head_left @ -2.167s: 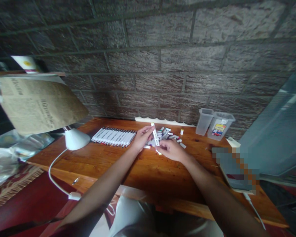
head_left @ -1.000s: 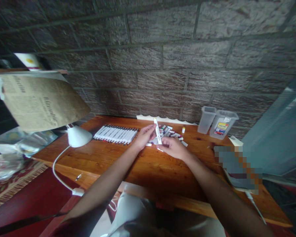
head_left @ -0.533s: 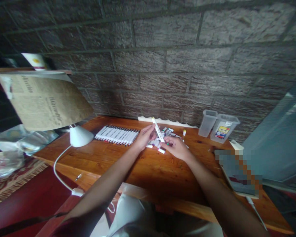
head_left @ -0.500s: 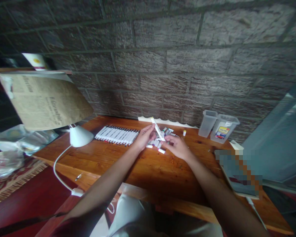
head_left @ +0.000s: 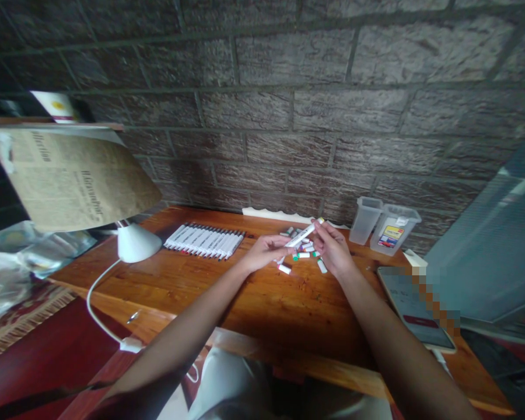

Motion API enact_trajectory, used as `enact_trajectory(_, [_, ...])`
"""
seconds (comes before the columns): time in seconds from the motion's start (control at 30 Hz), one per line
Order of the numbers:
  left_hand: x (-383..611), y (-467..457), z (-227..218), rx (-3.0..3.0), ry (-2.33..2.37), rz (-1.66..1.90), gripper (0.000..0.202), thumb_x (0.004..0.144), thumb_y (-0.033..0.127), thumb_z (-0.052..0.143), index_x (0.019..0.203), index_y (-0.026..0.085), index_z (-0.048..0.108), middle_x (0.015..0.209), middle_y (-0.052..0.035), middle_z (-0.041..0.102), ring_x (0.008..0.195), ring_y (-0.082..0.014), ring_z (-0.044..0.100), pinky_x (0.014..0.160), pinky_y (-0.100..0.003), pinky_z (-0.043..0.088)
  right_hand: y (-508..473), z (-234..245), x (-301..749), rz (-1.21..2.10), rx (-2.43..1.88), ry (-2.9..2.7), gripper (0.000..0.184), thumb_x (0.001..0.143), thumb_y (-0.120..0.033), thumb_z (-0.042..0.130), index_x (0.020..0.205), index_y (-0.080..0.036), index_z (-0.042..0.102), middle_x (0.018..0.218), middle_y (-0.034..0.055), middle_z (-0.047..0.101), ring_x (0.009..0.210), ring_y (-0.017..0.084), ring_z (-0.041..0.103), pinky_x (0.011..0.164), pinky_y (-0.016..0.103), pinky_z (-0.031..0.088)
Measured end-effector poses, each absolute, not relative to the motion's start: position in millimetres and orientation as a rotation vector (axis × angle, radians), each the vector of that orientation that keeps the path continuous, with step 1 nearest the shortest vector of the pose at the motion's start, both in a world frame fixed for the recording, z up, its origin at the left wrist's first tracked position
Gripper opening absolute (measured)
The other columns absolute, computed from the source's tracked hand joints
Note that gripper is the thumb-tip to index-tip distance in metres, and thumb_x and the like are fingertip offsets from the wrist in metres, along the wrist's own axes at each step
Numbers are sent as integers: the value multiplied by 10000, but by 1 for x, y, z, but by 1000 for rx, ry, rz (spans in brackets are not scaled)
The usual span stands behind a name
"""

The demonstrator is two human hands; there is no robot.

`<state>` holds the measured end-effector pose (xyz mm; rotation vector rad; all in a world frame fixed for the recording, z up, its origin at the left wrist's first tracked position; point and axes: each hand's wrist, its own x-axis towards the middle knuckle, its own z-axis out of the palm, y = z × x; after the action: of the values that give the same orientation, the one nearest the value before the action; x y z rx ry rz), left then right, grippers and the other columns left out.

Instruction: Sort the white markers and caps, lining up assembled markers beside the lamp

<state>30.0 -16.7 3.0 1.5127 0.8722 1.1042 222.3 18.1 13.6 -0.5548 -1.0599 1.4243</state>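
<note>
A white marker (head_left: 301,235) is held slantwise above the desk between my two hands. The fingers of my left hand (head_left: 265,252) grip its lower left end. At the upper right end, my right hand (head_left: 333,248) pinches a yellow-ended marker cap (head_left: 321,220); its fingers partly hide where cap and marker meet. Loose white caps with coloured ends lie scattered beneath, among them a green-ended cap (head_left: 303,255) and a pink-ended cap (head_left: 284,269). To the left, a row of white markers (head_left: 205,240) lies side by side.
A lamp (head_left: 137,242) with a newsprint shade stands at the desk's left, its cord hanging over the front edge. Two clear plastic containers (head_left: 392,230) stand at the back right. A tablet (head_left: 413,309) lies on the right, and a brick wall rises behind the wooden desk (head_left: 271,303).
My right hand has moved up from the marker's lower end to its yellow end. The marker has swung to point right. The yellow-ended cap is gone from its spot on the desk.
</note>
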Motion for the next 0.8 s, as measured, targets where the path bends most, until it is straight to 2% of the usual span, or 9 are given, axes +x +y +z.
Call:
enact_trajectory(0.1, [29,-18,3,1533,809,1017,378,720,358,757,1001,108,721,889,-91,713,590,-90,536,549,-205,376,17,14,221,1422,-503,-1132,298,715,-402,758,947,-220,712,685,-49,468,474,21,317,403,191,194])
enact_trajectory(0.27, [23,-20,5,1325,615,905,416,771,384,712,1062,88,695,804,-123,701,515,-84,509,480,-206,306,12,17,218,1391,-451,-1188,299,765,-412,715,1011,-243,700,621,-60,406,480,40,317,415,198,201])
enact_trajectory(0.43, [21,-24,11,1240,495,930,423,733,355,753,1034,63,700,593,-53,616,471,-80,483,463,-206,282,7,20,217,1396,-426,-1212,291,790,-414,694,1026,-245,692,594,-59,407,487,51,331,430,206,207])
enact_trajectory(0.63, [20,-22,7,1234,448,924,378,778,324,726,1068,86,684,700,-85,658,578,-112,573,515,-202,348,2,16,214,1416,-435,-1346,225,768,-363,723,930,-207,711,586,-48,478,491,49,338,445,209,220])
enact_trajectory(0.8, [19,-21,2,1242,498,853,401,779,328,729,1119,121,674,808,-112,694,658,-145,635,569,-222,403,0,16,213,1426,-465,-1330,254,733,-363,748,933,-209,722,544,-60,481,481,49,337,462,209,252])
